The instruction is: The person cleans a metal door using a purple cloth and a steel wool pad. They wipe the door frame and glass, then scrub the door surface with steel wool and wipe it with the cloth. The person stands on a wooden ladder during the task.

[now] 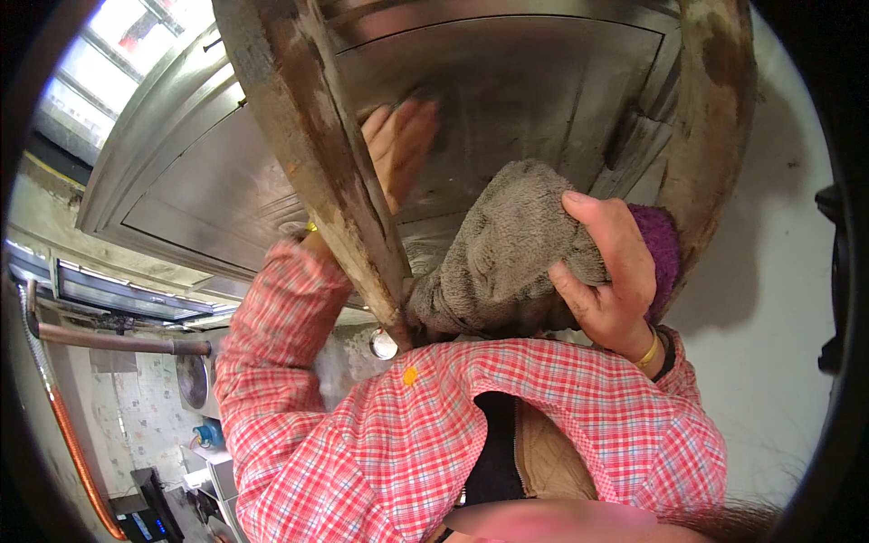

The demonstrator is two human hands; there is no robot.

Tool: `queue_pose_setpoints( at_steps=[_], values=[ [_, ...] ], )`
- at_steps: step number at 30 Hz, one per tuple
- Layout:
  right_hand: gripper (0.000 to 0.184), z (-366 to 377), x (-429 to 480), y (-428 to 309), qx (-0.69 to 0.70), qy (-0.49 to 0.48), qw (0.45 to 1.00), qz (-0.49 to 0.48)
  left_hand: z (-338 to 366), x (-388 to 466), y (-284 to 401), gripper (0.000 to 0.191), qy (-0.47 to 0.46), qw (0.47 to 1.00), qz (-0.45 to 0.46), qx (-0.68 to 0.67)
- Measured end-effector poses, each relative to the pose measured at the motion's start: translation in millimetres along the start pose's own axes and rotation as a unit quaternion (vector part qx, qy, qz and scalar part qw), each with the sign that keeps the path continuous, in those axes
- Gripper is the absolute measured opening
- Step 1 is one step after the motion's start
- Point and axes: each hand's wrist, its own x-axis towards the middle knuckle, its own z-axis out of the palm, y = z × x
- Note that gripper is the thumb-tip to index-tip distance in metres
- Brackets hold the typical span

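Observation:
My right hand [611,278] grips a bunched grey towelling cloth [516,237], thumb and fingers spread over its side. Purple fuzzy fabric [658,251] shows behind that hand. Beyond a worn wooden pole [319,149], my left hand [400,146] reaches up to a grey-brown moulded door panel [516,88]. Those fingers are blurred, and I cannot tell whether they touch the panel or hold something. The pole hides part of the left wrist. A second wooden pole [713,115] stands to the right of the cloth.
Another moulded panel [204,170] extends left toward a bright window [108,75]. Pale wall [740,394] lies at right. Down at left are a metal pipe [129,341], an orange flexible hose [78,451], a blue water bottle [209,432] and a black device [153,509].

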Motion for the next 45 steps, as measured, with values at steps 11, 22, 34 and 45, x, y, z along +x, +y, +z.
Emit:
queue_pose_setpoints(
  at_steps=[11, 22, 34, 45],
  values=[
    [0.058, -3.3, 1.1, 0.6, 0.023, 0.007, 1.0, -0.016, -36.7, 53.3, -13.3, 0.059, 0.135, 0.974, -0.091, 0.156],
    [0.059, -1.9, 3.0, -1.9, -0.005, 0.007, 1.0, -0.01, -29.5, 77.4, -24.5, 0.041, 0.116, 0.979, -0.014, 0.168],
    [0.053, 0.8, -2.9, 1.6, -0.006, 0.01, 1.0, 0.018, -106.0, -139.1, -77.8, 0.051, 0.155, 0.846, -0.474, 0.186],
    [0.045, -13.9, 83.7, -55.2, 0.219, 0.157, 0.957, -0.107, -190.7, -163.6, 87.5, 0.045, 0.314, 0.702, -0.558, -0.312]
  ],
)
